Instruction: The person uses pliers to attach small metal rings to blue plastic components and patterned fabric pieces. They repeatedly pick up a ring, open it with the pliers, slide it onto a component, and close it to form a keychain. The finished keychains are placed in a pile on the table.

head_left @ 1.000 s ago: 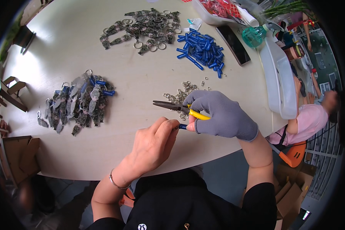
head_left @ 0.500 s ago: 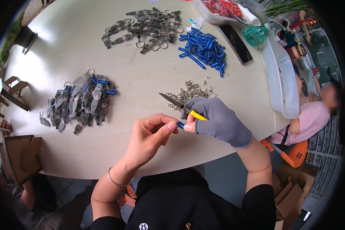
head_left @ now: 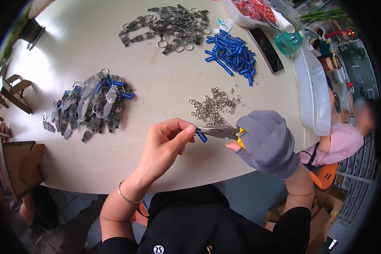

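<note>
Above the near part of the table my left hand [head_left: 165, 146] is bare, thumb and forefinger pinched together. At those fingertips a small blue tag [head_left: 202, 135] hangs at a slant; any ring at its upper end is hidden by the fingers. My right hand [head_left: 267, 142], in a grey glove, is closed round the yellow handles of long-nosed pliers [head_left: 220, 132]. The jaws point left and their tips meet the blue tag's upper end beside my left fingertips. Just beyond the pliers lies a loose heap of small metal clasps or rings [head_left: 213, 106].
More blue tags [head_left: 233, 55] are heaped at the back right, beside a phone [head_left: 266, 51] and a white tub [head_left: 309, 89]. Keychains with printed figures [head_left: 169, 27] lie at the back; another pile [head_left: 93, 103], some with blue tags, lies left. A person in pink [head_left: 345, 144] sits at right.
The pliers have swung from pointing up and left across the glove to lying level, tips at the blue tag. My right hand has moved right and let go of the tag, now hanging lower.
</note>
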Motion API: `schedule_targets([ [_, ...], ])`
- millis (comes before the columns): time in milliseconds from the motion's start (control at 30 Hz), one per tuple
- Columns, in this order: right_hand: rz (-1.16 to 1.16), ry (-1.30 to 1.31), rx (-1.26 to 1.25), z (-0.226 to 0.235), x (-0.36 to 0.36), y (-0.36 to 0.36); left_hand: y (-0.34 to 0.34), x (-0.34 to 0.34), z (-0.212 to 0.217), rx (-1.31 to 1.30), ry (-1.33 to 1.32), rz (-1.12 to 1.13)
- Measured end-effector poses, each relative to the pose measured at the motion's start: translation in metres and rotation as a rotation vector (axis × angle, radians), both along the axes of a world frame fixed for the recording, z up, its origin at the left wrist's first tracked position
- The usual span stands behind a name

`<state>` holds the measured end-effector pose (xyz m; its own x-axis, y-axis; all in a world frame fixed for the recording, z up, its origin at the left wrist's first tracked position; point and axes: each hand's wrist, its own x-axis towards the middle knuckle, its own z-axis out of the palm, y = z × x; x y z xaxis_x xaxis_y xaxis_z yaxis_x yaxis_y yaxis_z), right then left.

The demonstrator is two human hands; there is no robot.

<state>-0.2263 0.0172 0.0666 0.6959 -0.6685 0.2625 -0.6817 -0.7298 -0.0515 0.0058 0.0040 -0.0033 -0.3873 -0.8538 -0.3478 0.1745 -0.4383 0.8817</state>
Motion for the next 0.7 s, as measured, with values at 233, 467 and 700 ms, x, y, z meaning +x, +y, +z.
schedule_targets([
  [233, 0.038, 0.106, -0.067, -0.006, 0.0, 0.0, -0.001, 0.001, -0.003, -0.04, -0.034, -0.032],
  [467, -0.038, -0.106, 0.032, -0.009, 0.0, 0.005, -0.002, -0.003, -0.007, -0.481, -0.096, -0.015],
  [700, -0.132, -0.25, 0.061, -0.018, 0.008, 0.018, 0.005, 0.0, -0.003, -0.652, -0.291, -0.014],
])
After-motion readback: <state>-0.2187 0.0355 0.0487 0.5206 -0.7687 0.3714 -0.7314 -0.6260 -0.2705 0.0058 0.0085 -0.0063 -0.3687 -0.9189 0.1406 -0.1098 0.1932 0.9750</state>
